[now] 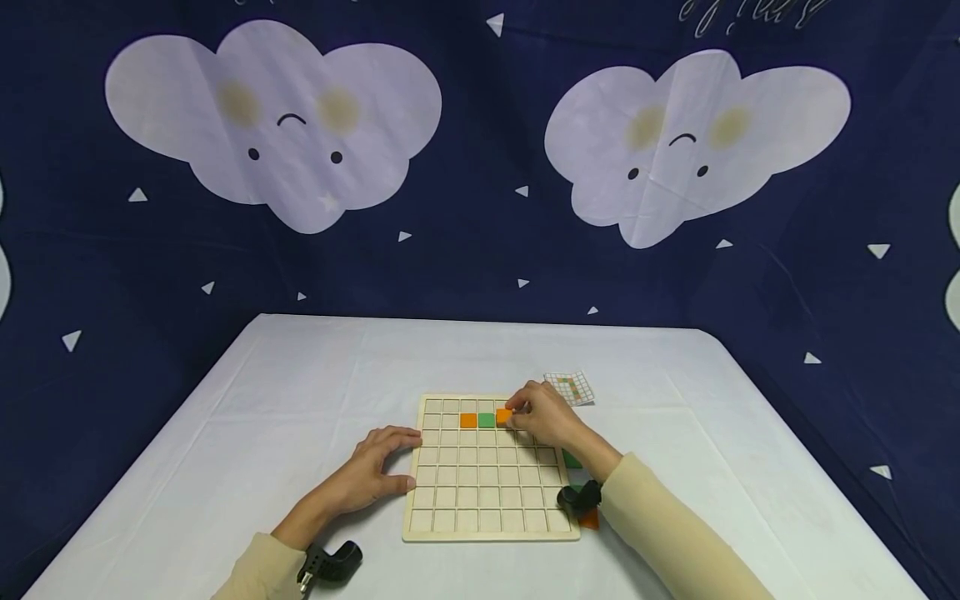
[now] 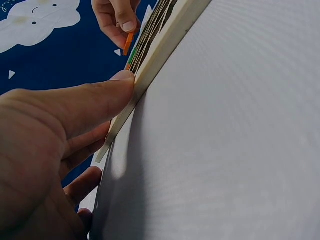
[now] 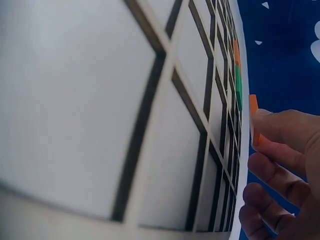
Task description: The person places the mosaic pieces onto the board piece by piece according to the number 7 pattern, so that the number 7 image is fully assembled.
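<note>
A wooden grid board lies on the white table. In its upper rows sit an orange square tile and, to its right, a green square tile. My right hand pinches another orange tile between thumb and fingertips, just above the board beside the green one. My left hand rests at the board's left edge, thumb and fingers spread along it. In the left wrist view the thumb touches the rim.
Behind the right hand lies a small printed pattern card. Green tiles and an orange tile lie along the board's right side, partly hidden by the right arm. A dark blue cloth with clouds hangs behind the table.
</note>
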A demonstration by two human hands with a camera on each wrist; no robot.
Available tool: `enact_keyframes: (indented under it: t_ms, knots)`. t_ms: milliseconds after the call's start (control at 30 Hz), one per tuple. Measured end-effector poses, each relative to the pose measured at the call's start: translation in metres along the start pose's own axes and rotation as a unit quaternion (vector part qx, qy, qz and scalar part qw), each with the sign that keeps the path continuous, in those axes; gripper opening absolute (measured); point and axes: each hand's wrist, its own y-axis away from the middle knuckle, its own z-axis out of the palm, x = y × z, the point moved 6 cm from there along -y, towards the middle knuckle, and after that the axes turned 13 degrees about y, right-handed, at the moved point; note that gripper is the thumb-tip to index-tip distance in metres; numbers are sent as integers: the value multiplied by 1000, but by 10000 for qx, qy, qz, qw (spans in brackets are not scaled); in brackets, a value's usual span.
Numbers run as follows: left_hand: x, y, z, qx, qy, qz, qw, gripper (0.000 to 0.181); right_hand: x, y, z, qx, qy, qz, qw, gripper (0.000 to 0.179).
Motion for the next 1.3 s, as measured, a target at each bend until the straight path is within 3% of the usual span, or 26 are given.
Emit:
enact_keyframes:
  t_ms: [233,800,1300]
  knots:
    - [0,0,0,-1,16,8,10000,52,1,-1,5,-153,97,-4,9998,17]
    - [0,0,0,27,-13,-15,10000,52,-1,0,7,-95,400,-142,9991,17]
    - [0,0,-1,5,-9,13,10000,52,-1,2,4,-73,322,-89,9994,22]
